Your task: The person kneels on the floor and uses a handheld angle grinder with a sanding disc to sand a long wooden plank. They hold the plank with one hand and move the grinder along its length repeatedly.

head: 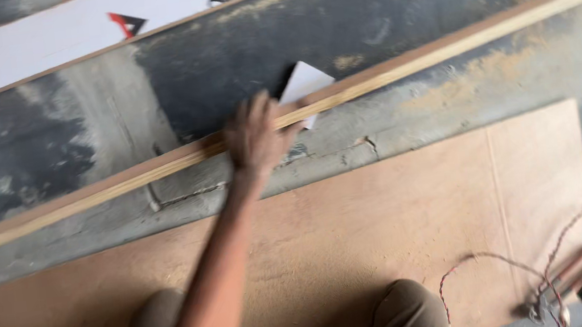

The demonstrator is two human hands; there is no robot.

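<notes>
Now my left hand (253, 137) lies flat, fingers spread, on the long wooden strip (397, 71), beside the white card (305, 83); steadying it, I judge. Next calls for firm pressure.

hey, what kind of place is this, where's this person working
Probably a carpentry or woodworking site, worked at floor level. A hand rests on a long wooden strip laid over a dusty concrete floor, with a plywood sheet and sawdust nearby.
</notes>
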